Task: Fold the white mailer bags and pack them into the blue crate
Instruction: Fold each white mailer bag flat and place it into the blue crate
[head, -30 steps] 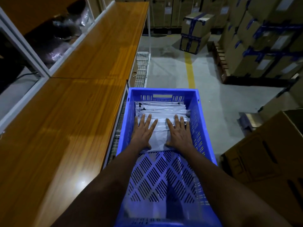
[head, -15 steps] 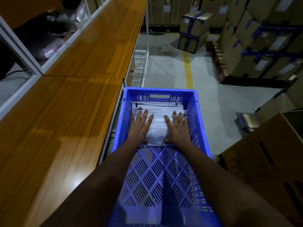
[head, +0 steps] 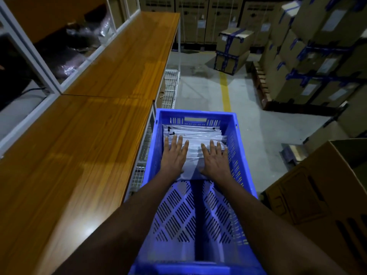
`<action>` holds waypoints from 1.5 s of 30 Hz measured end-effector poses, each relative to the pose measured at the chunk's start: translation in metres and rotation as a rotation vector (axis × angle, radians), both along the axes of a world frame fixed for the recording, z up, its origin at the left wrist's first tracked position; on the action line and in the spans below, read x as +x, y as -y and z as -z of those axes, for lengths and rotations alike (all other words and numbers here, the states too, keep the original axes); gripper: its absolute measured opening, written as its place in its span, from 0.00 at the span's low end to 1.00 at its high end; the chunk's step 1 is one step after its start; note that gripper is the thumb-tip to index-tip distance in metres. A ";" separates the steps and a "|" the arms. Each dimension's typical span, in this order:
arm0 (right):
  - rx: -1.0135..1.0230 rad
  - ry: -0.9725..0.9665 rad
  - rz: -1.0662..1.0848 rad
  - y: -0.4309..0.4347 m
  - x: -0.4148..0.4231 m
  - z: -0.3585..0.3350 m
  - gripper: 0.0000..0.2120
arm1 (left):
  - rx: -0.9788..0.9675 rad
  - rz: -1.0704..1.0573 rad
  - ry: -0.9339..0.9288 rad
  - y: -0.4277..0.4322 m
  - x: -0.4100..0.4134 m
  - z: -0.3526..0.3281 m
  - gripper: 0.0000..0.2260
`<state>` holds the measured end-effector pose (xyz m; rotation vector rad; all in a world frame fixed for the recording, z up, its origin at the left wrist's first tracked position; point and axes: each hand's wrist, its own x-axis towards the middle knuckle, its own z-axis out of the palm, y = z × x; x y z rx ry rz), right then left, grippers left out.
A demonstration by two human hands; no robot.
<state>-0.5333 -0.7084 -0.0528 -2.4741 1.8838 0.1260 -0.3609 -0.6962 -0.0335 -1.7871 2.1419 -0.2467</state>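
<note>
The blue crate point(head: 241, 155) stands in front of me beside the wooden bench. A stack of folded white mailer bags point(head: 193, 135) leans in its far half. My left hand point(head: 173, 155) lies flat on the left side of the front bag, fingers straight and spread. Flat on the right side of the same bag rests my right hand point(head: 215, 158), pressing it against the stack. The near half of the crate shows its bare perforated floor.
A long wooden bench point(head: 95, 135) runs along the left, with white-framed shelving behind it. White wire baskets point(head: 168, 90) hang under the bench. Taped cardboard boxes point(head: 231, 50) stand on the floor beyond, and an open carton point(head: 327, 195) sits at my right.
Both hands stay flat on the front bag and have pushed it slightly further toward the crate's far end. The camera has tilted a little.
</note>
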 end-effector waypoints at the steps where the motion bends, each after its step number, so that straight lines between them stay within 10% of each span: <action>1: -0.011 0.046 0.017 -0.005 0.000 -0.004 0.45 | -0.030 0.021 -0.019 -0.005 0.002 -0.008 0.47; 10: -0.172 0.463 -0.059 -0.095 0.067 -0.066 0.40 | -0.495 0.127 -0.386 -0.120 0.083 -0.063 0.26; 18: -0.252 0.585 -0.424 -0.226 0.209 -0.066 0.24 | -0.550 -0.309 -0.473 -0.310 0.203 -0.063 0.24; 31: 0.068 0.460 -0.953 -0.416 0.394 -0.019 0.24 | -0.514 -0.860 -0.312 -0.559 0.324 -0.013 0.19; 45: 0.155 0.120 -0.957 -0.481 0.455 0.016 0.19 | -0.226 -1.103 -0.282 -0.617 0.347 0.019 0.28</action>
